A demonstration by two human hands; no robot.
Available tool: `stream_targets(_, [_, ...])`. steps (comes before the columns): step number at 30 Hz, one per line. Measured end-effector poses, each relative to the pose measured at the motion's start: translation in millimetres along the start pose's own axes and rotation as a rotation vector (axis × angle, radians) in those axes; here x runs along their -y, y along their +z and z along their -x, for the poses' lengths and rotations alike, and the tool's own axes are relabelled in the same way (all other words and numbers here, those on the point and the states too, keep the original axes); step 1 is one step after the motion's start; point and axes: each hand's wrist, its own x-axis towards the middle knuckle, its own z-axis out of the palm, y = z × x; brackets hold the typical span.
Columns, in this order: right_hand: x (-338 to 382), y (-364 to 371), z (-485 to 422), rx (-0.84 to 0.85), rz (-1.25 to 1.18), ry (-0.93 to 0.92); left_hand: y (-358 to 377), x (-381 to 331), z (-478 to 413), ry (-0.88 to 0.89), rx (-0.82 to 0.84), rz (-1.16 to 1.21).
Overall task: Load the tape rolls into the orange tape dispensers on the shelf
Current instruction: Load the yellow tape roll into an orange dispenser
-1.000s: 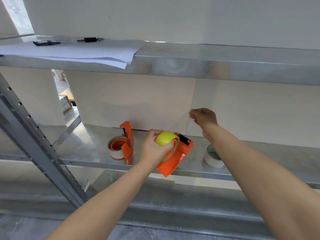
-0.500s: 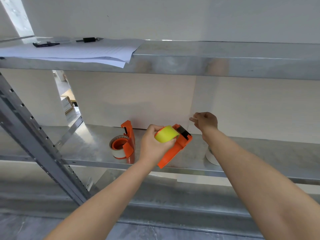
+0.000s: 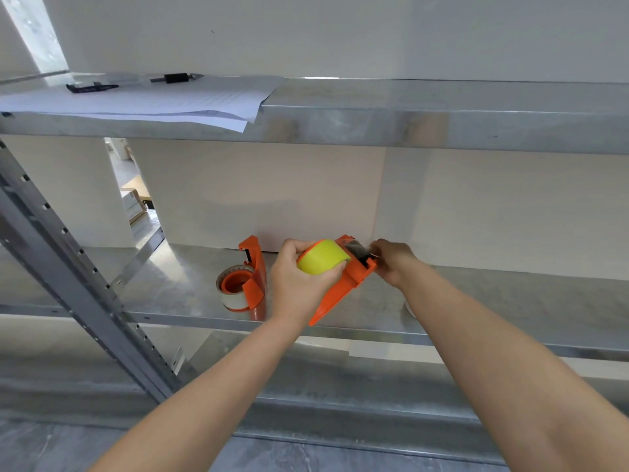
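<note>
My left hand [image 3: 297,284] grips a yellow tape roll [image 3: 323,257] seated in an orange tape dispenser [image 3: 343,287], held tilted above the metal shelf [image 3: 177,284]. My right hand [image 3: 393,262] pinches the clear tape end at the dispenser's black cutter head. A second orange dispenser [image 3: 253,277] stands on the shelf to the left, with a clear tape roll [image 3: 235,291] loaded in it. A white tape roll [image 3: 408,308] on the shelf is almost hidden behind my right forearm.
The upper shelf [image 3: 408,124] overhangs close above, with paper sheets [image 3: 153,103] and black clips lying on it. A slanted perforated metal upright [image 3: 68,260] crosses the left side. A white wall panel closes the back of the shelf.
My right hand has come down from the wall to the dispenser's cutter head, drawing the tape end with it. My left hand has lifted and tilted the dispenser slightly.
</note>
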Motion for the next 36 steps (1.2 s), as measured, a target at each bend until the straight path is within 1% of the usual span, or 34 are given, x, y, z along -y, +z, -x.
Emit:
stream_targets(2, [-1.3,-1.3,-0.5,0.065,-0.052,0.099,-0.9,0.3,0.7,0.007,-0.017,0.02])
stream_targets(5, [-3.4,-5.5,-3.0,0.2,-0.063,0.287,-1.4,-0.5,2.0,0.013,-0.024,0.047])
stream_targets(9, [-2.5,-13.6,-3.1,0.331,-0.045,0.394,-3.5,-0.7,2.5,0.022,-0.032,0.098])
stream_targets(13, [-4.4,-18.2,-3.2,0.381,-0.1,0.43,-4.9,-2.6,2.1,0.038,-0.027,0.119])
stream_targets(16, [-6.5,-21.1,-4.3,0.38,-0.148,0.433,-4.6,-2.3,2.0,0.036,-0.009,0.123])
stream_targets(19, [-7.5,-21.1,2.3,0.363,-0.135,0.374,-2.5,-1.4,1.0,-0.011,-0.032,0.17])
stream_targets(22, [-19.3,-19.2,9.9,0.352,-0.112,0.298,2.4,2.6,-7.1,-0.159,-0.113,0.301])
stream_targets(25, [-39.5,-10.9,16.0,0.497,-0.147,0.26,9.8,12.2,-15.1,-0.389,-0.153,0.439])
stream_targets(27, [-50.1,-1.3,21.5,0.544,-0.158,0.217,16.1,20.4,-18.0,-0.534,-0.16,0.558])
stream_targets(28, [-54.4,3.4,23.2,0.53,-0.164,0.215,19.6,24.7,-18.3,-0.604,-0.158,0.612])
stream_targets(30, [-58.7,11.4,26.3,0.483,-0.252,0.216,27.3,34.1,-16.2,-0.72,-0.147,0.692])
stream_targets(32, [-63.7,14.9,20.1,0.419,-0.335,0.2,35.6,45.7,-11.9,-0.808,-0.101,0.754])
stream_targets(34, [-69.4,15.5,13.2,0.331,-0.361,0.212,44.8,56.6,-8.6,-0.853,-0.052,0.769])
stream_targets(36, [-73.5,13.0,9.1,0.286,-0.33,0.233,50.2,64.8,-6.3,-0.881,-0.025,0.711])
